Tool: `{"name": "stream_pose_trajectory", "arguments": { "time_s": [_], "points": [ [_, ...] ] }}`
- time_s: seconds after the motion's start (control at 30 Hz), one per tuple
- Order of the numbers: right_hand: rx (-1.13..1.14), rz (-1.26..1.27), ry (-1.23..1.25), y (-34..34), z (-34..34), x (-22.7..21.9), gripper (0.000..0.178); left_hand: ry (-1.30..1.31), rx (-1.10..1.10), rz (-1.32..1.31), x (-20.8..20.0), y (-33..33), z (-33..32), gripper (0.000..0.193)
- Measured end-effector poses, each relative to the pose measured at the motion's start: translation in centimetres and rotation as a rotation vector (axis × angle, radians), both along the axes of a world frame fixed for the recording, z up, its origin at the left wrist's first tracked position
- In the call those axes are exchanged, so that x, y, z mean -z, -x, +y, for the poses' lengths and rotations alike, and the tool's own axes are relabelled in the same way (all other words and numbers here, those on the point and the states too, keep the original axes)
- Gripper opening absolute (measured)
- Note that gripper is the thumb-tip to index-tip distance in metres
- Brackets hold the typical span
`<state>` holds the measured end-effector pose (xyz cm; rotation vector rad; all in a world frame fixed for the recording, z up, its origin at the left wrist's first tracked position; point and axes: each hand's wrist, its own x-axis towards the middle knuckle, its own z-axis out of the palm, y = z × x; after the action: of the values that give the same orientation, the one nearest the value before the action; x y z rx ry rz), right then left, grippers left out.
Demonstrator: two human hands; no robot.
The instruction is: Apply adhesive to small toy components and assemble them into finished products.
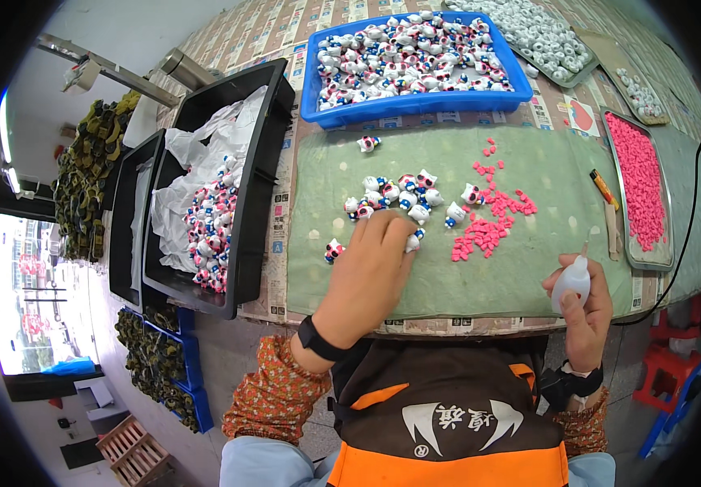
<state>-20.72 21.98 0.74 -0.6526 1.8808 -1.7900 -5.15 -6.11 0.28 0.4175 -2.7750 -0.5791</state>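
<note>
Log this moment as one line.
left hand: at cat figurines, grip unclear | right hand: holding white squeeze bottle | pink pieces: loose on green cloth

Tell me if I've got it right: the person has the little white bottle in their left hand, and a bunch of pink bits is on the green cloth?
Not quite: the head view shows the little white bottle in the right hand, not the left hand. The pink bits are on the green cloth.

A bright window and a tube light glow at left, where a pale wall rises; a red stool stands right, above grey flooring.
</note>
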Motion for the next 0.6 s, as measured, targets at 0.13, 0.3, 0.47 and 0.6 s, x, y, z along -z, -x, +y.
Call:
{"name": "stream_pose_trajectory", "arguments": {
  "time_s": [0.13,0.3,0.47,0.6],
  "points": [
    [-0.08,-0.071,-0.02,-1.7,-0.4,-1.1,0.045,-0.779,-0.141,-0.152,-3.4,-1.4,1.8,0.027],
    [-0.214,-0.089,0.084,-3.6,-2.7,-0.8,0.046,-1.032,-0.098,-0.104,-2.4,-3.0,4.3,0.027],
    [-0.445,0.061,0.059,-4.4,-5.8,-0.2,0.042,-1.134,-0.028,-0.058,-0.8,-4.1,6.4,0.029],
    [-0.37,-0.133,0.12,-6.0,-6.2,1.4,0.041,-1.309,-0.184,-0.009,-0.7,-3.6,7.5,0.029]
  ]
}}
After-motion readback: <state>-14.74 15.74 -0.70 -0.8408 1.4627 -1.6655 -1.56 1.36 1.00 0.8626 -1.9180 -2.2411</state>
